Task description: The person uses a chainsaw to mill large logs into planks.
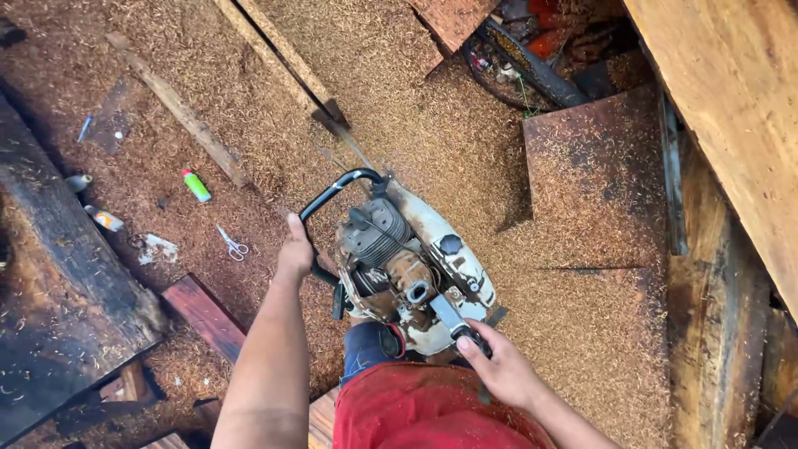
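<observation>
Sawdust covers the floor (465, 141) almost everywhere, with a pale plank (731, 108) slanting down the right edge and a dark slab (58, 283) lying at the left. A flat board (594, 166), dusted with chips, sits right of centre. In the middle stands the chainsaw (416, 258), its worn white body and bare engine facing up, its bar (341, 137) pointing away into the sawdust toward the top of the view. The left hand (295, 249) — arm stretched straight forward from the lower edge — is clenched round the saw's black front handle (332, 193). The right hand (499, 366) comes in from the lower right with the wrist bent, fingers wrapped on the rear grip, thumb lying along it. The saw's rear rests just above the person's knee, in red shorts (416, 411). Off to the left, well apart from the saw, lie scissors (233, 244), a green lighter (197, 185) and a small bottle (104, 219).
</observation>
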